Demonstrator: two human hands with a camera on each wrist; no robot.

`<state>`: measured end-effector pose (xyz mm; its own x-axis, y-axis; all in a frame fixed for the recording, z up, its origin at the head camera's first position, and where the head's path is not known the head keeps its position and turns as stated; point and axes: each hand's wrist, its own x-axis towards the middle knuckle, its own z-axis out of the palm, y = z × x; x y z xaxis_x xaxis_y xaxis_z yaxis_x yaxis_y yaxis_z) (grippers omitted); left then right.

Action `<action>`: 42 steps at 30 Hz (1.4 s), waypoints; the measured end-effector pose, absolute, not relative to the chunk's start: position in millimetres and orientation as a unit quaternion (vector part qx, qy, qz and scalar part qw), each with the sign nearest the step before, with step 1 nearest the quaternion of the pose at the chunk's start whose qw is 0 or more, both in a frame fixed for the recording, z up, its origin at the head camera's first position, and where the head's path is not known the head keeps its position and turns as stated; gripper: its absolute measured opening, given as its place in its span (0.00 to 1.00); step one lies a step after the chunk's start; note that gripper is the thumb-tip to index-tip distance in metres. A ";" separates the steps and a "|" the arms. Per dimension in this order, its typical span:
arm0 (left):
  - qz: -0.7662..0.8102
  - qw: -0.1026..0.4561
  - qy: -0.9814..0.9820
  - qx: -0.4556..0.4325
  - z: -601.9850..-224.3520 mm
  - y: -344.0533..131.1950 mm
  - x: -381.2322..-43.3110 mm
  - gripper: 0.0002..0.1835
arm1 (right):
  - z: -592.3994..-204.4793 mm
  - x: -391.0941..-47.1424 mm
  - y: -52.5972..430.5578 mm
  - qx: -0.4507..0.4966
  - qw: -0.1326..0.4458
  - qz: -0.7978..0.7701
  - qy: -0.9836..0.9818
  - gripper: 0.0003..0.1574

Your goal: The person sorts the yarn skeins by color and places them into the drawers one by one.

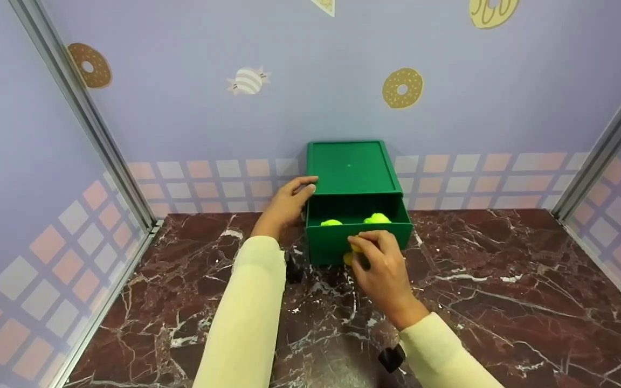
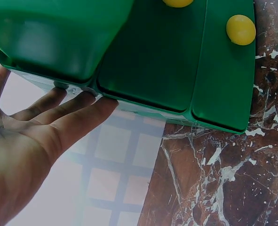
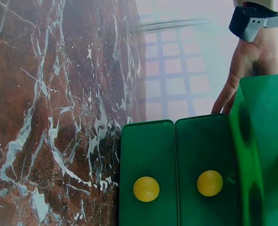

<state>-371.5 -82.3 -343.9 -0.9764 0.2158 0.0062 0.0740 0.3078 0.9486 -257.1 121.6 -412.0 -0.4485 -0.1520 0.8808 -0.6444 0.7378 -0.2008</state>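
A green drawer cabinet [image 1: 351,168] stands against the back wall, its top drawer [image 1: 325,243] pulled out. Inside the drawer show the tops of two bright yellow-green lumps [image 1: 378,218], their lower parts hidden by the drawer front. My right hand [image 1: 383,272] pinches the yellow round knob [image 1: 356,248] of that drawer between thumb and fingers. Straight fingers of my left hand [image 1: 284,207] rest against the cabinet's left side near its upper edge. In the right wrist view, the two lower drawers are closed, each with a yellow knob [image 3: 210,183] on its front.
Dark red marble-patterned tabletop [image 1: 504,280] spreads in front of the cabinet and to both sides. Lilac walls [image 1: 181,97] with printed sweets and tiles enclose the back and sides. A black wrist device [image 1: 392,358] hangs by the right sleeve.
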 end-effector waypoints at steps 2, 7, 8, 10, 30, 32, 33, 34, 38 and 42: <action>0.586 0.064 0.803 0.088 -344.3 -82.3 -371.8 0.19 | -413.1 -255.3 121.7 0.248 0.466 0.264 -0.807 0.18; 0.601 0.069 0.792 0.084 -345.2 -82.1 -372.6 0.19 | -415.2 -251.2 121.4 0.253 0.471 0.268 -0.801 0.17; 0.605 0.071 0.789 0.083 -345.1 -82.1 -372.5 0.19 | -415.2 -250.3 121.2 0.255 0.472 0.269 -0.800 0.17; 0.612 0.075 0.783 0.083 -344.9 -82.1 -372.4 0.19 | -415.3 -248.8 120.7 0.258 0.474 0.271 -0.797 0.16; 0.600 0.086 0.791 0.082 -342.4 -82.8 -371.2 0.20 | -418.2 -243.1 120.4 0.267 0.485 0.274 -0.786 0.20; 0.603 0.084 0.789 0.083 -343.2 -82.6 -371.3 0.20 | -417.9 -243.0 120.5 0.268 0.485 0.276 -0.785 0.19; 0.605 0.083 0.788 0.083 -343.5 -82.6 -371.2 0.20 | -417.7 -243.0 120.7 0.268 0.484 0.278 -0.785 0.19; 0.607 0.083 0.786 0.083 -343.9 -82.7 -371.2 0.19 | -417.6 -243.0 120.8 0.269 0.484 0.279 -0.785 0.18; 0.621 0.087 0.775 0.081 -344.4 -82.3 -371.4 0.19 | -415.7 -242.3 122.2 0.267 0.480 0.286 -0.785 0.16; 0.607 0.080 0.786 0.088 -344.2 -82.7 -371.4 0.20 | -410.9 -240.6 123.8 0.263 0.474 0.291 -0.789 0.17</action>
<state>-371.4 -82.7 -344.2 -0.9719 0.2345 -0.0186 0.0413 0.2481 0.9679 -240.6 123.8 -410.9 -0.4133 -0.1389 0.8999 -0.6898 0.6930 -0.2098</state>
